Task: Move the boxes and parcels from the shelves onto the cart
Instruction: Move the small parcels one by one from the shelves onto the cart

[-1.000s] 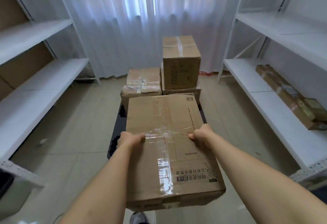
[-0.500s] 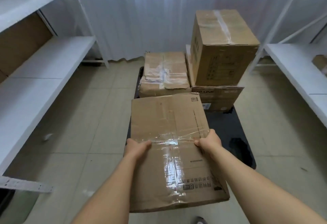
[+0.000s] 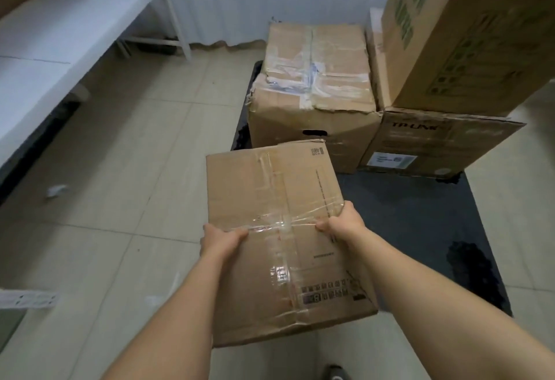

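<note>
Currently I hold one flat taped carton (image 3: 279, 229) in both hands, above the near left part of the cart deck (image 3: 414, 217). My left hand (image 3: 220, 237) grips the carton's left edge, thumb lying across the top face and the other fingers hidden beneath. My right hand (image 3: 342, 222) grips the right edge, fingers curled over it; what lies under the carton I cannot tell. The carton is tilted, its far end over the deck and its near end over the floor (image 3: 135, 169).

Status of load, as far as this view shows:
- Three boxes already sit at the far end of the cart: a worn, tape-patched box (image 3: 312, 88) on the left, a low printed box (image 3: 435, 145) just beside it on the right, and a tall box (image 3: 465, 34) stacked on top of the low one.
- The dark deck area near and right of those boxes is open for placement.
- The carton in my hands is not yet set down; I judge it to be the fourth item.

Remaining work: the white shelf (image 3: 60, 28) at far left shows no parcels on its visible part. The shelves on the right are out of view, so I cannot confirm how many items remain. I judge the task to be partly done, with this placement as the step in hand.
</note>
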